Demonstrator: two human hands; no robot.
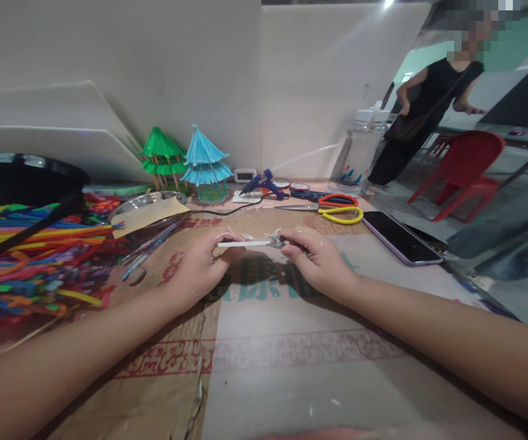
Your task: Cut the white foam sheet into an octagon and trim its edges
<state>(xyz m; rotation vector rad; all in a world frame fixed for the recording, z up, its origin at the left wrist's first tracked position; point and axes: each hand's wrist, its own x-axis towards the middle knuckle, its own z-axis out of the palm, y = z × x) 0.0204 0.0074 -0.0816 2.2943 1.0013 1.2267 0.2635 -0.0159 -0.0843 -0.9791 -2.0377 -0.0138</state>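
My left hand [204,263] pinches one end of a thin white strip [257,244], held level above the cardboard. At the strip's other end, my right hand [316,260] is closed on a small silver metal tool [275,241]. Tool and strip meet there, and the tool's exact kind is too small to make out. Fine white fibres cling around the fingers of both hands. Just beyond the hands lie scissors [341,214] with one orange and one yellow handle.
Colourful pipe cleaners [39,263] heap at left beside a metal bowl [154,199]. Behind stand green [158,150] and blue [206,156] pavilion models, a glue gun [264,183] and a plastic bottle [358,153]. A phone [401,237] lies right; a person [438,91] stands beyond.
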